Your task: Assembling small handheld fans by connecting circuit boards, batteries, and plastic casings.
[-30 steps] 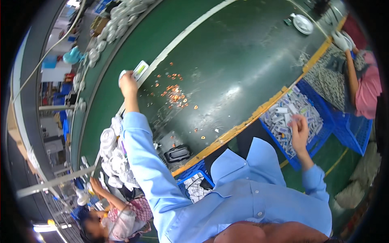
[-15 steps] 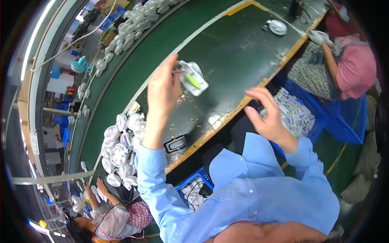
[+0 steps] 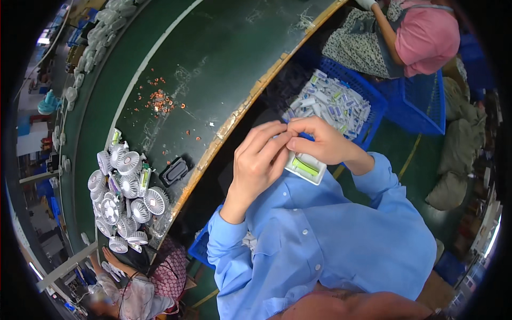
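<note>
A white plastic casing (image 3: 317,176) with a green battery (image 3: 305,167) lying in it is held close before my blue shirt. My left hand (image 3: 257,159) is closed at its upper end, fingers bent and tips pressed together. My right hand (image 3: 324,140) pinches there too, its thumb and forefinger meeting the left fingertips. The part under the fingers is hidden, so what exactly they pinch there cannot be told. Both hands are off the table's front edge, near the blue crate (image 3: 377,114) of white, purple and green parts.
On the dark green table (image 3: 213,58) lie small copper-coloured bits (image 3: 160,101), a black frame-like tray (image 3: 175,170) and a pile of small white fans (image 3: 128,181). Another blue crate (image 3: 434,101) stands at the right. A person in pink (image 3: 429,37) sits upper right, another person (image 3: 136,290) lower left.
My left hand has come from over the table toward my body with the casing. My right hand has moved left to meet it. The view has shifted, showing more copper-coloured bits.
</note>
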The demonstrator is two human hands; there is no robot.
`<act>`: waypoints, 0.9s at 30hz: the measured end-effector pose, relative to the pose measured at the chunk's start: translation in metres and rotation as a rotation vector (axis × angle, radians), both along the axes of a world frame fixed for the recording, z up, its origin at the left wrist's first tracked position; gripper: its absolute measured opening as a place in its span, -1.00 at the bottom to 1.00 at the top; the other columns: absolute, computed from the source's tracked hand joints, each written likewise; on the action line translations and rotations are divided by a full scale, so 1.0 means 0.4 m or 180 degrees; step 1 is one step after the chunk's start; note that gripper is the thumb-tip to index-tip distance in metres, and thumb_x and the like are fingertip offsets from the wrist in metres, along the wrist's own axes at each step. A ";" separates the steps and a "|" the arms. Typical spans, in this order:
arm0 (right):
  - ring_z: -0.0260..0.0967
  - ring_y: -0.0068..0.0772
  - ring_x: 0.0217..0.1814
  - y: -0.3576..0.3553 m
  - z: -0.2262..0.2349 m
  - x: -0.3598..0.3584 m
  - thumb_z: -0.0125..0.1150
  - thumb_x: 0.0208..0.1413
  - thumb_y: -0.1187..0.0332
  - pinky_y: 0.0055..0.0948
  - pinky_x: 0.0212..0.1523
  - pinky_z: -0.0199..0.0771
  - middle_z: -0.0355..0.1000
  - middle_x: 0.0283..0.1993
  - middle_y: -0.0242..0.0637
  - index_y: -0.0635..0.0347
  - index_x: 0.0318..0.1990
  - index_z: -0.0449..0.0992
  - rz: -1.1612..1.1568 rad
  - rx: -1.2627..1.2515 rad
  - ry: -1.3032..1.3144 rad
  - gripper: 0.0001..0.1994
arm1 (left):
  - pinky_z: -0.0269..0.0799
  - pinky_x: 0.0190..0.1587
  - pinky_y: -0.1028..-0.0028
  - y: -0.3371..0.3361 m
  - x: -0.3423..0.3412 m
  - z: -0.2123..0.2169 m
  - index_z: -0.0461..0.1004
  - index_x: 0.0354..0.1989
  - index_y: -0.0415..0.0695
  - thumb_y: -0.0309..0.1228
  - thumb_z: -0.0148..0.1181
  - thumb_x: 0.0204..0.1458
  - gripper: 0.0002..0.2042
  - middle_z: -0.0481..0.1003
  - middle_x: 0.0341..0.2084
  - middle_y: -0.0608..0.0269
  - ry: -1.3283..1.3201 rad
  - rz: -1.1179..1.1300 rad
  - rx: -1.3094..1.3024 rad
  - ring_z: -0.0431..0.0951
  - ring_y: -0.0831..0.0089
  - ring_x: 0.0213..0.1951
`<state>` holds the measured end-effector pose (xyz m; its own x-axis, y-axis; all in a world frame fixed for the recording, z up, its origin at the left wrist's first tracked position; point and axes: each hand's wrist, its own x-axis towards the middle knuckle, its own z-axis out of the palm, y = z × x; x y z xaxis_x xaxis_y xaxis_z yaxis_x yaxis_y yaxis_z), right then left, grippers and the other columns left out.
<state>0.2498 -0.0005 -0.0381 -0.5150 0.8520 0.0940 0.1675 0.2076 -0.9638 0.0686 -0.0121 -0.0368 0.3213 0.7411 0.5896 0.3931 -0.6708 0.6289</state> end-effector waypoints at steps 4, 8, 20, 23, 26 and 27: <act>0.33 -0.52 -0.47 -0.026 -0.035 0.025 0.12 0.03 0.38 -0.47 -0.38 0.30 0.39 -0.58 -0.35 0.28 -0.52 0.42 0.0462 -0.1191 0.0361 -0.82 | 0.52 -0.29 0.46 -0.058 0.003 -0.023 0.54 -0.45 -0.26 -0.66 0.26 -0.25 -0.86 0.57 -0.39 0.12 -0.0321 0.0032 -0.0679 0.61 0.29 -0.38; 0.30 -0.50 -0.46 -0.026 -0.023 0.085 0.17 0.03 0.37 -0.48 -0.39 0.25 0.36 -0.54 -0.32 0.26 -0.58 0.41 0.1745 -0.1049 0.0766 -0.78 | 0.53 -0.31 0.52 -0.060 -0.097 -0.080 0.55 -0.37 -0.30 -0.70 0.21 -0.17 -0.85 0.57 -0.37 0.07 -0.0957 0.0218 -0.1925 0.60 0.40 -0.35; 0.41 -0.09 -0.03 -0.025 -0.383 0.411 0.20 0.03 0.23 -0.30 -0.01 0.39 0.43 -0.04 0.00 0.33 -0.01 0.41 -0.1002 0.0542 -0.3284 -0.57 | 0.48 -0.26 0.50 -0.038 -0.227 -0.068 0.42 -0.14 -0.11 -0.58 0.10 0.04 -0.79 0.42 -0.17 0.21 -0.4179 -0.0934 -0.1384 0.39 0.31 -0.07; 0.29 -0.25 0.16 -0.025 -0.284 0.188 0.16 0.09 0.20 -0.30 0.15 0.27 0.32 0.15 -0.09 0.23 0.24 0.17 -0.0629 -0.0892 -0.0256 -0.41 | 0.43 -0.21 0.58 -0.020 -0.175 -0.067 0.43 -0.12 -0.04 -0.58 0.03 0.06 -0.77 0.41 -0.15 0.33 -0.5302 -0.1421 -0.1631 0.33 0.44 -0.02; 0.27 -0.26 0.17 -0.057 -0.230 -0.004 0.08 0.11 0.29 -0.25 0.16 0.28 0.24 0.19 -0.10 0.27 0.27 0.08 0.0191 -0.1815 0.1925 -0.40 | 0.46 -0.17 0.58 0.025 -0.104 -0.056 0.46 -0.15 -0.08 -0.55 0.02 0.06 -0.80 0.42 -0.12 0.31 -0.6276 -0.1851 -0.1922 0.35 0.51 -0.02; 0.30 -0.26 0.15 -0.066 -0.212 -0.055 0.07 0.12 0.28 -0.25 0.15 0.31 0.27 0.16 -0.09 0.30 0.26 0.08 0.0231 -0.2177 0.2525 -0.41 | 0.47 -0.16 0.57 0.039 -0.088 -0.056 0.46 -0.17 -0.10 -0.53 0.02 0.07 -0.82 0.43 -0.11 0.27 -0.6387 -0.1870 -0.2041 0.38 0.53 -0.04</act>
